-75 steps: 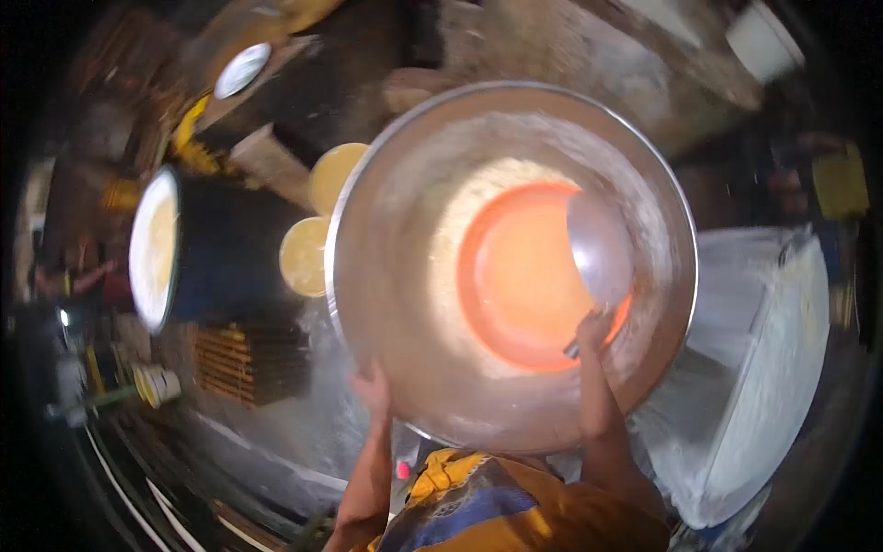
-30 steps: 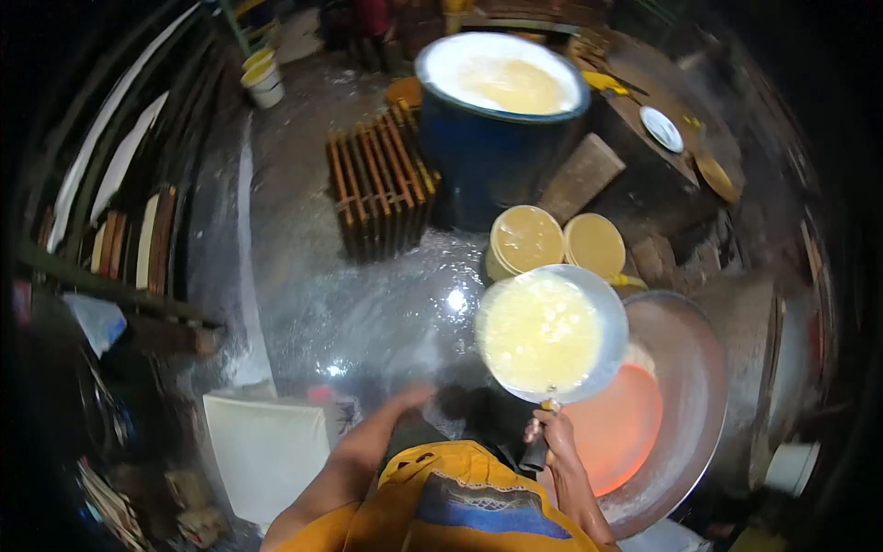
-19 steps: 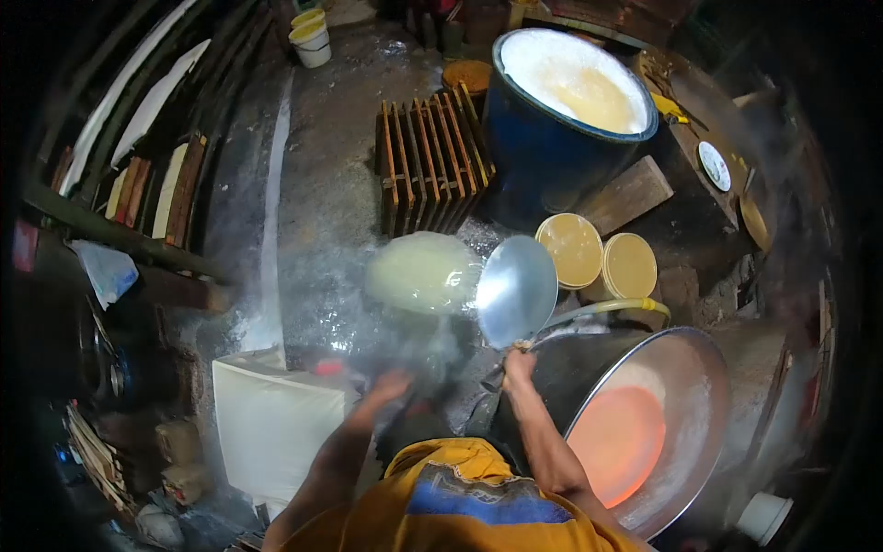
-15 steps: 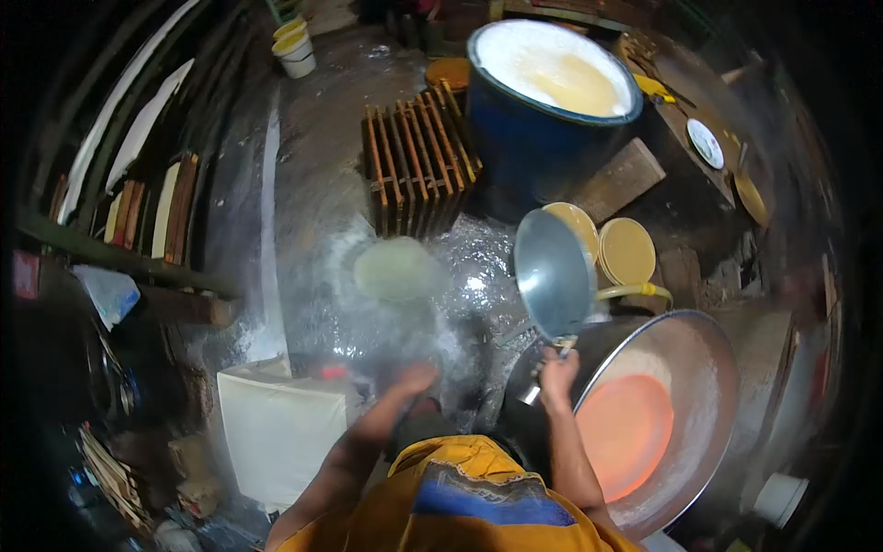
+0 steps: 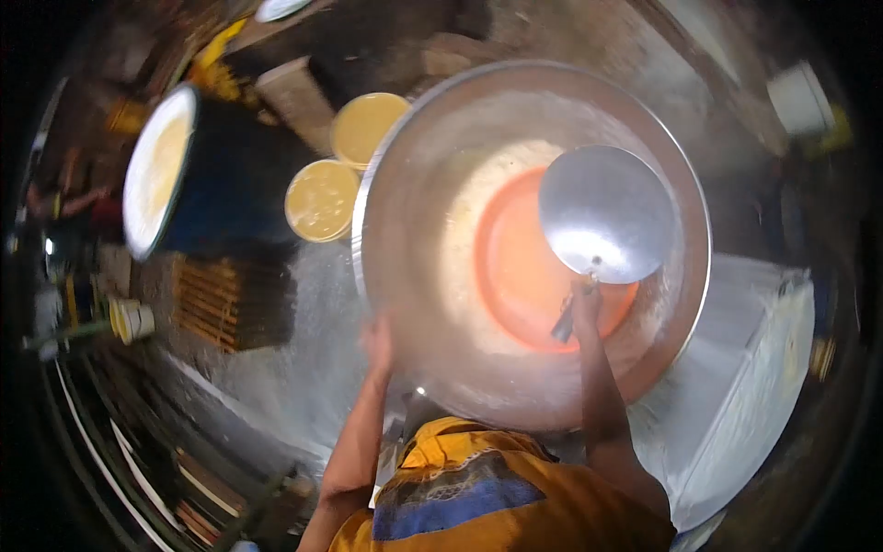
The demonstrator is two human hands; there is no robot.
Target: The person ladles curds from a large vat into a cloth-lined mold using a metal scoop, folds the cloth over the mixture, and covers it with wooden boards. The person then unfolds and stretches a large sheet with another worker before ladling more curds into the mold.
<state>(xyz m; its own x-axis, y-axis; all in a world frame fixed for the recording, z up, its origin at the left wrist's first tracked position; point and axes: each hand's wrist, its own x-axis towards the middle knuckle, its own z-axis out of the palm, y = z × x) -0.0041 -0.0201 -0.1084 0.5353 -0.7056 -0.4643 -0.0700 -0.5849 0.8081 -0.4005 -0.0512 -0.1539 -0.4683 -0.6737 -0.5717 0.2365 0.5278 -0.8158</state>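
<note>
The ladle (image 5: 604,207) was held over the orange basin (image 5: 515,262) inside the metal pan (image 5: 405,248), its handle enclosed by the right hand (image 5: 586,308); the left hand (image 5: 377,342) was blurred near the rim, its opening indeterminable.

Our left hand (image 5: 377,342) blurs by the big bowl (image 5: 414,230); we cannot tell if they touch | inside the bowl, the ladle (image 5: 607,207) hides part of the orange basin (image 5: 515,262) | upper left of the bowl, the picture's edge crops a plate (image 5: 280,7) | far left of the bowl, a person (image 5: 85,198) blurs
</note>
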